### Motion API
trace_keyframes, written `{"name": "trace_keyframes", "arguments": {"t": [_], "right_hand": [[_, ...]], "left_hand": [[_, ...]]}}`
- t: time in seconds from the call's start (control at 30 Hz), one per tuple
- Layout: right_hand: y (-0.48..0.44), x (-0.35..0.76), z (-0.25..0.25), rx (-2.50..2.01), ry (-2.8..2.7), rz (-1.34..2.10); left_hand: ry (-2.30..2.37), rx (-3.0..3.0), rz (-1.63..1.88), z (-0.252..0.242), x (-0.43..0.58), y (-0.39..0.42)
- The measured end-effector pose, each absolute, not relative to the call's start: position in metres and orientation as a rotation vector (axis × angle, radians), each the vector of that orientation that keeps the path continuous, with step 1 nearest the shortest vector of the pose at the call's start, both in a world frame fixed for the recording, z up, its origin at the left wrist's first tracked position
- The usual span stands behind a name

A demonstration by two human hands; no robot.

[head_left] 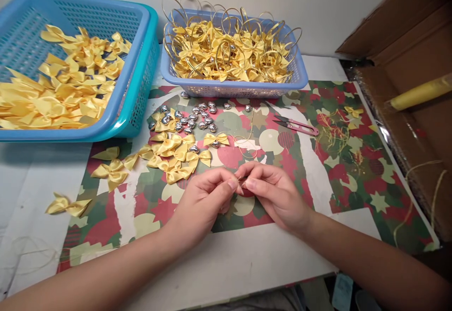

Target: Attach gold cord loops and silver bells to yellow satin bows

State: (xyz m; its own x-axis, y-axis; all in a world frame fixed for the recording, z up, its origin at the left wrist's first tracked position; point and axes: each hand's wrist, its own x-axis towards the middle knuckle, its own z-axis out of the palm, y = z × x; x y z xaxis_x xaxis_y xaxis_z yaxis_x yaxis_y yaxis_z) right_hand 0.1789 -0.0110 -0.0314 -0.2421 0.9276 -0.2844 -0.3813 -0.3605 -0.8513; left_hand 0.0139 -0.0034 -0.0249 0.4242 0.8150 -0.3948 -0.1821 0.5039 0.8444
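Head view: at left, one blue basket (136, 61) of perforated plastic, cut off by the edge, sits nested in a teal basket (143, 85) that it mostly hides; its satin bows (56, 99) overlap too much to count. Below lies one stray bow (68, 205), near thin, faint strands (31, 253). A loose heap of bows (171, 155) follows, several half buried, with some twenty shiny, rounded silver beads (191, 123) scattered around its far side. The left hand (213, 191) has thumb and forefinger pinched together, its other fingers mostly hidden; they appear to grip a fine gold thread (241, 179), barely visible between the two hands. Just beyond is one bow (224, 138) with a bead at its middle. Farther back, a lilac basket (233, 87) holds tangled gold rings (229, 54) and bows, uncountable. The right hand (275, 191) pinches likewise at the thread, its lower fingers curled. One pair of pink-handled snips (296, 124) lies on the torn, patterned paper (379, 179), left of wispy scraps (334, 134). At right, a cardboard box (395, 71) and a yellow tube (420, 92) are both cut off.
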Motion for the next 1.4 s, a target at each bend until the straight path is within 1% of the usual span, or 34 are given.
{"name": "trace_keyframes", "arguments": {"t": [1.4], "right_hand": [[-0.0096,0.1801,-0.0308,-1.024,-0.792,1.808]], "left_hand": [[0.884,0.753,0.739,-0.0279,0.0118,-0.0039]]}}
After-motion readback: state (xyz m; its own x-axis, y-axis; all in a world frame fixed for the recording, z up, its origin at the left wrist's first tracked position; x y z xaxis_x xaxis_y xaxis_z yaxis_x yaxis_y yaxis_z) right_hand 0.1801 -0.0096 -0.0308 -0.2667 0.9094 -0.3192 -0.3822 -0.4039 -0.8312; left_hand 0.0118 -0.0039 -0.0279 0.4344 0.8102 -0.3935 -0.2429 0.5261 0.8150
